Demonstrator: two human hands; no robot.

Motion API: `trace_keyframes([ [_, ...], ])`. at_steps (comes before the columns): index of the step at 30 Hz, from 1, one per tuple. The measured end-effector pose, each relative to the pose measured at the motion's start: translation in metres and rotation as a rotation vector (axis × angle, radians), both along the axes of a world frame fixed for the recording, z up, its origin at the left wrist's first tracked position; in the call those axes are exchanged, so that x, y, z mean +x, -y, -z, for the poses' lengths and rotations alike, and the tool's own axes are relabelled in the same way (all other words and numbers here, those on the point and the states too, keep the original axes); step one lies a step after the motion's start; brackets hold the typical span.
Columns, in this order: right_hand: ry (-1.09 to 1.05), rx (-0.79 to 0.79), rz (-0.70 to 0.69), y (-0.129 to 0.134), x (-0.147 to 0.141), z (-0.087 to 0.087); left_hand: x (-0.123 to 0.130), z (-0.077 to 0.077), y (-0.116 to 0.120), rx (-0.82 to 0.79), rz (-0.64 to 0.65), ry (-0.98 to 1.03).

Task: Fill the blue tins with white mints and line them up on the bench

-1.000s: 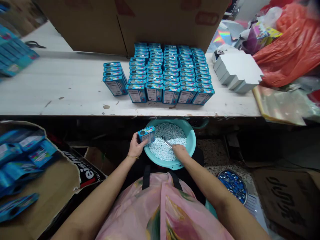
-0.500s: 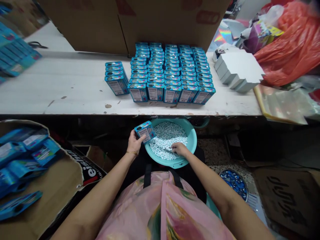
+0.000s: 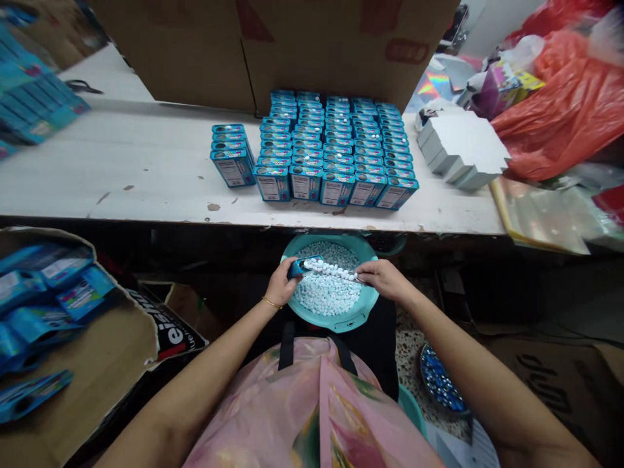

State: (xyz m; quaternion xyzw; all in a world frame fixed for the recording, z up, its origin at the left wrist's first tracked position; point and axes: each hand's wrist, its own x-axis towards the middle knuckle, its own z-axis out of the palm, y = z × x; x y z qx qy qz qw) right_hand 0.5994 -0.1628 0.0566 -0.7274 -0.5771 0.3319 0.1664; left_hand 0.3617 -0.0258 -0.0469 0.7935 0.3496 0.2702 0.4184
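Note:
My left hand grips a small blue printed box, tilted with its open end facing right. In my right hand is a narrow scoop, mostly hidden under a row of white pellets. The pellets reach from my right fingertips to the mouth of the box. Below both hands sits a turquoise basin holding many loose white pellets. How full the box is cannot be seen.
Rows of upright blue boxes stand on the white table, with a shorter row to their left. A carton of blue boxes is at left. White cartons and an orange bag lie at right.
My right hand has come up out of the pellets and moved right, with a loaded scoop now showing. My left hand has moved right and tipped the blue box toward the scoop.

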Motion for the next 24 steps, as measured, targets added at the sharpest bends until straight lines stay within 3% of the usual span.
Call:
trace_keyframes([
  [7, 0.391, -0.06, -0.091, -0.027, -0.021, -0.043, 0.005, 0.005, 0.003, 0.04, 0.047, -0.012],
  [12, 0.512, -0.067, -0.128, -0.039, -0.039, -0.065, 0.008, 0.007, 0.002, 0.032, 0.045, -0.009],
  [15, 0.524, -0.061, -0.127, -0.035, -0.032, -0.069, 0.006, 0.005, 0.002, 0.015, 0.029, 0.011],
  [17, 0.503, -0.049, -0.105, -0.025, -0.019, -0.061, 0.001, 0.003, 0.001, 0.0, -0.009, 0.026],
  [19, 0.476, -0.05, -0.056, -0.014, -0.005, -0.038, -0.006, 0.002, -0.002, -0.015, -0.073, 0.038],
  [22, 0.499, -0.153, 0.0, -0.003, 0.0, 0.017, -0.015, 0.006, -0.006, -0.056, -0.176, 0.073],
  [24, 0.529, -0.271, -0.047, -0.002, -0.014, 0.057, -0.017, 0.009, -0.009, -0.094, -0.222, 0.109],
])
